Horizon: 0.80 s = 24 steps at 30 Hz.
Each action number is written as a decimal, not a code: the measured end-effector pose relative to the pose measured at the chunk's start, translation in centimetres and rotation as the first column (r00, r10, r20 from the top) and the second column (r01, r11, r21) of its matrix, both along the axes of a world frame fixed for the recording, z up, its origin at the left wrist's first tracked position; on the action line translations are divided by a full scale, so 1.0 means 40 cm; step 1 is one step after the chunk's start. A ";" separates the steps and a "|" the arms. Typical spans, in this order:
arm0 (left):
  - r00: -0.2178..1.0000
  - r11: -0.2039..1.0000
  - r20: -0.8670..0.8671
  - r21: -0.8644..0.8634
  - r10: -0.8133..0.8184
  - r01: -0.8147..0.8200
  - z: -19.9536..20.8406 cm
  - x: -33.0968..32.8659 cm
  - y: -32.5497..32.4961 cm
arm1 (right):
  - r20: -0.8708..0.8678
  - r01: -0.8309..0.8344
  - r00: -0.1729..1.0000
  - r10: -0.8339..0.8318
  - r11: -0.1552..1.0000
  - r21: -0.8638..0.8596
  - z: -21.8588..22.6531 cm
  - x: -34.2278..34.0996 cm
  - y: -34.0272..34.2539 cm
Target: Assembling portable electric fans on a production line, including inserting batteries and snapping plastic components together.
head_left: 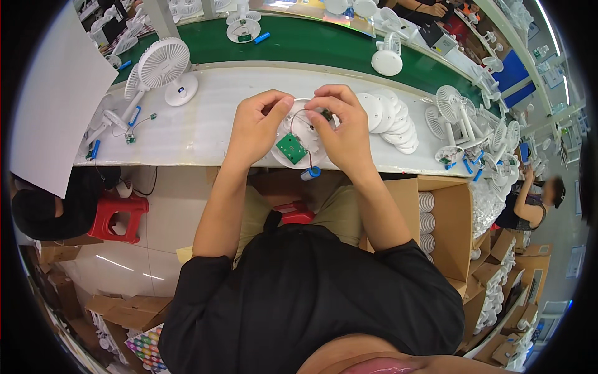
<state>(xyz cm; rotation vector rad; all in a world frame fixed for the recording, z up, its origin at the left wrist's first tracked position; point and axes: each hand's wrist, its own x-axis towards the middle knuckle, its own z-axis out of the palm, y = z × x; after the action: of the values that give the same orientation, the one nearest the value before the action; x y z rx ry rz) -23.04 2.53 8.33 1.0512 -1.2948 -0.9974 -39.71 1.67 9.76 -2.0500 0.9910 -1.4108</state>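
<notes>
In front of me a round white fan base (283,156) rests on the bench with its inside facing up. A green circuit board (291,148) lies over it, and a blue cylindrical battery (310,173) hangs at the bench's front edge. Thin wires run across the base. My left hand (258,124) is closed at the base's far left, thumb and forefinger together; what they pinch is too small to make out. My right hand (346,128) curls over the right side, with a small dark green part (327,115) between thumb and fingers.
White round covers (389,118) lie stacked to the right, beside several white fans (451,106). More fans (163,62) stand at the left. Beyond runs a green conveyor belt (299,47). An open carton (451,218) sits below right; a red stool (121,215) stands left.
</notes>
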 end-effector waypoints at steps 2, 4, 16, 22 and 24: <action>1.000 1.000 0.012 -0.018 0.004 -0.004 -0.003 -0.001 -0.001 | -0.001 -0.042 0.999 0.042 0.998 0.054 0.001 -0.013 0.001; 1.000 1.000 0.019 -0.025 0.004 -0.004 -0.009 -0.001 -0.004 | 0.000 -0.061 0.998 0.061 0.995 0.083 0.000 -0.014 0.000; 0.999 0.984 0.013 -0.170 -0.046 0.048 -0.014 -0.002 0.058 | 0.016 -0.080 0.997 0.078 0.974 0.211 0.011 0.030 0.017; 0.996 0.961 0.080 -0.273 -0.026 0.047 -0.034 0.010 0.087 | 0.098 -0.212 0.976 0.193 0.943 0.255 0.014 0.038 0.036; 0.997 0.956 0.062 -0.287 -0.039 0.055 -0.042 0.012 0.096 | 0.117 -0.240 0.969 0.216 0.935 0.263 0.011 0.040 0.044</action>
<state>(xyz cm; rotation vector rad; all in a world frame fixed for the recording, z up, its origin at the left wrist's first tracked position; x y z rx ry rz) -22.55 6.35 6.65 0.8317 -1.4668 -0.7884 -38.09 3.43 10.20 -1.8177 0.8302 -1.1594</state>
